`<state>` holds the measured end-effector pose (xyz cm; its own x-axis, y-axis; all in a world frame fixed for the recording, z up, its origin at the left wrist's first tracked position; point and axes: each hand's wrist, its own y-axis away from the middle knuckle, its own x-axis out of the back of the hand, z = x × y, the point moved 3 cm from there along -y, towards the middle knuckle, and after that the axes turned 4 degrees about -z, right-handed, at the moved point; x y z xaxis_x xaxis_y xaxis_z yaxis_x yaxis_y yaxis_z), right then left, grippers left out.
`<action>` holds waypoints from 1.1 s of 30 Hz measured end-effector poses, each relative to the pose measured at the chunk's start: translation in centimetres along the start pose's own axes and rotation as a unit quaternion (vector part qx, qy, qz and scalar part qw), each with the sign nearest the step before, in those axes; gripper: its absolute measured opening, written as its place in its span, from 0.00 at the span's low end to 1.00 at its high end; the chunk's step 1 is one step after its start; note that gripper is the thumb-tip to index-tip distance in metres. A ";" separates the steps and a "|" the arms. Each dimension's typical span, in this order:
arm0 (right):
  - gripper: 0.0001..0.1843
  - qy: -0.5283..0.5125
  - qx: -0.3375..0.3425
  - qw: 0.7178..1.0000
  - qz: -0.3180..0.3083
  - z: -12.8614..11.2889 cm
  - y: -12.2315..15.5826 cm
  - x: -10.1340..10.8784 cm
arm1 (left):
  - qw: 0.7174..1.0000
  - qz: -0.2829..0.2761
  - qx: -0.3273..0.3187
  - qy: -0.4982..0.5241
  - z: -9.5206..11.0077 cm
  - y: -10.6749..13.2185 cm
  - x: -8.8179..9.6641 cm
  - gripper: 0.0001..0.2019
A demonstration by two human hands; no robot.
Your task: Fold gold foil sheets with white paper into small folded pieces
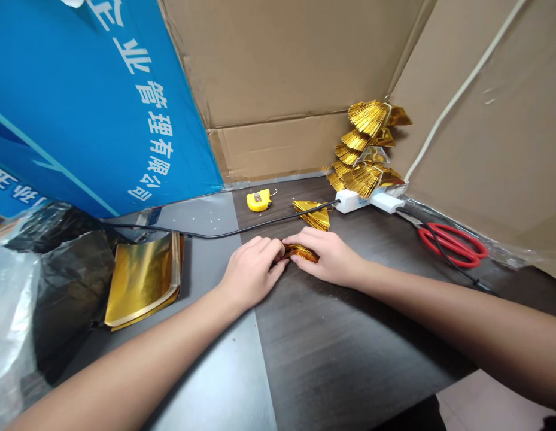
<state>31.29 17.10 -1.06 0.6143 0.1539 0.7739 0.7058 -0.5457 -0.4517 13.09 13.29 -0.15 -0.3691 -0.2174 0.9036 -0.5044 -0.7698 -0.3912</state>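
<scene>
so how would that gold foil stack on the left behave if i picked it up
The gold foil stack would probably flex rather than stay rigid, since its top looks bowed. It may feel slippery, given the shiny, smooth face. The layers could also slide out of line, as their edges already look uneven along the near side.

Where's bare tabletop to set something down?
Free: dark tabletop between your right forearm and near edge; gray tabletop between left forearm and dark tabletop. Crowded: back right corner, with gold foil fans, white power strip, red-handled scissors.
</scene>
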 end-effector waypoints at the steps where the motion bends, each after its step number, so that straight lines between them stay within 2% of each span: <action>1: 0.16 -0.001 0.004 1.000 -0.002 0.0 0.0 0.0 | 1.000 -0.002 0.002 0.005 0.0 0.0 0.0 0.07; 10: 0.22 0.004 0.051 0.999 0.006 0.1 0.1 -0.1 | 0.999 -0.014 -0.014 0.026 -0.1 -0.1 -0.3 0.07; 26: 0.24 0.015 0.043 0.999 0.013 0.2 0.2 -0.1 | 0.994 -0.047 -0.006 0.095 -0.7 -0.1 0.2 0.07; 33: 0.23 0.013 0.048 0.999 0.019 0.4 0.3 -0.1 | 0.983 -0.123 -0.019 0.132 -1.5 -0.8 1.5 0.05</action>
<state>31.56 17.22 -1.42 0.6332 0.1115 0.7659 0.7131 -0.4688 -0.5213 11.77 14.44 1.22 -0.4185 0.1400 0.8973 -0.6303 -0.7562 -0.1760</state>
